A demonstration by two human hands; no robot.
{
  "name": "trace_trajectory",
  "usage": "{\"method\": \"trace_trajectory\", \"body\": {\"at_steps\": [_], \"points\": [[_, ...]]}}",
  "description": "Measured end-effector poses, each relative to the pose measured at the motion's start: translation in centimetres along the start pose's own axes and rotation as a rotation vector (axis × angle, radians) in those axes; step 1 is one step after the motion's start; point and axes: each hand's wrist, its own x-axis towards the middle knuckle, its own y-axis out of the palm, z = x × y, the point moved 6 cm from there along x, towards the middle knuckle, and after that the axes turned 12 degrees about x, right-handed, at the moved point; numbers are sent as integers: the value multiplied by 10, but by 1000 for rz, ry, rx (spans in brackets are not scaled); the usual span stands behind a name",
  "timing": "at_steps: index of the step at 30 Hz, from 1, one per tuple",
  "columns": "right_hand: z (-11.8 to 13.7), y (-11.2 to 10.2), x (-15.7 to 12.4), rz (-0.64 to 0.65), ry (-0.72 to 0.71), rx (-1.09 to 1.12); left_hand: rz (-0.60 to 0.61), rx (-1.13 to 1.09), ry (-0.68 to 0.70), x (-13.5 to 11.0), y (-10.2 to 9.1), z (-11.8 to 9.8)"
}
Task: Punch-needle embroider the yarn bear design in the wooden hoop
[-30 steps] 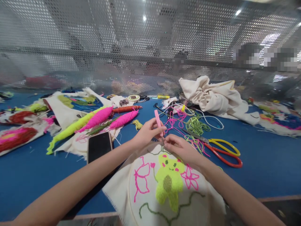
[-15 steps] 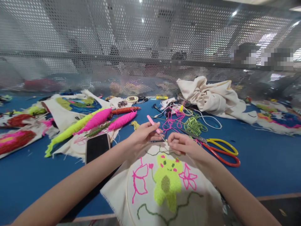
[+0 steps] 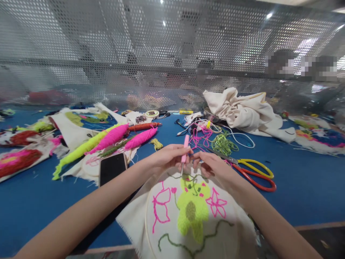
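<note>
My left hand [image 3: 176, 156] is closed round the pink handle of a punch needle [image 3: 185, 145]. Its metal tip points down at the top of the embroidered cloth, by a dark green stitched line. Close beside it, my right hand [image 3: 208, 162] has curled fingers over the upper edge of the hoop; whatever they hold is too small to make out. The white cloth [image 3: 172, 239], stretched in a round embroidery hoop [image 3: 147, 226], carries a lime-green bear [image 3: 192, 205], pink flower outlines and green wavy lines. A thin green thread crosses the bear's face.
Red-and-yellow-handled scissors [image 3: 252, 172] lie right of my hands, near tangled green yarn [image 3: 223, 143] and pink yarn [image 3: 201, 135]. Leftward are a phone [image 3: 112, 169] and pink yarn bundles [image 3: 141, 138]. Crumpled cream cloth [image 3: 242, 111] sits behind, before a perforated metal screen [image 3: 151, 43].
The punch needle has swung from a slant to nearly upright, its tip moving left and down to the cloth. My right hand's fingers have come away from the tip.
</note>
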Motion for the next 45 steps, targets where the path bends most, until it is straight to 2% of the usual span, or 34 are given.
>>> {"method": "trace_trajectory", "body": {"at_steps": [2,4,8,14,21,27,34,39,45], "points": [[-2,0,3,18,23,175,134,89,-68,-2,6,5],[-3,0,6,62,56,342,198,156,-125,-4,9,10],[-4,-5,10,58,65,529,210,200,-135,-6,10,11],[-2,-26,15,-77,-20,656,264,272,-165,-6,8,19],[12,-51,14,-214,-107,687,280,280,-204,-7,9,23],[17,-65,10,-299,-183,748,311,253,-160,-6,10,26],[19,-90,8,-515,-323,639,311,222,-186,-5,11,30],[19,-95,8,-514,-397,630,320,201,-193,-5,11,32],[20,-96,6,-535,-398,641,334,173,-192,-6,12,32]]}}
